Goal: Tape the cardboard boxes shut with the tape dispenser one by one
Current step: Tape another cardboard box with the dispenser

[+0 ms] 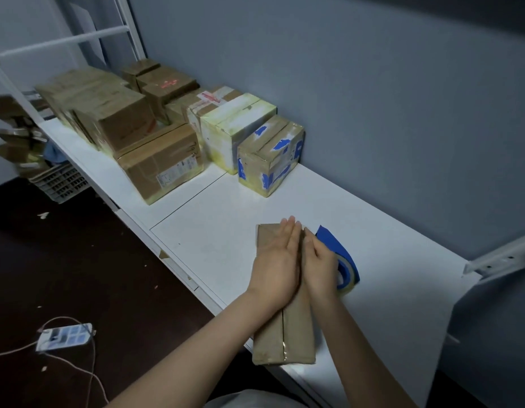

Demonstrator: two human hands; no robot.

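Cardboard box, long and narrow, lying lengthwise on the white tabletop, near end jutting past the front edge. Left hand pressing flat on the box's far half, fingers straight and together, tips reaching the far edge. Right hand lying alongside on the right part of the lid, fingers extended and close together, gripping nothing. Blue tape dispenser sitting on the tabletop just beside the right hand, partly hidden behind it. Taped cartons standing grouped further back along the wall.
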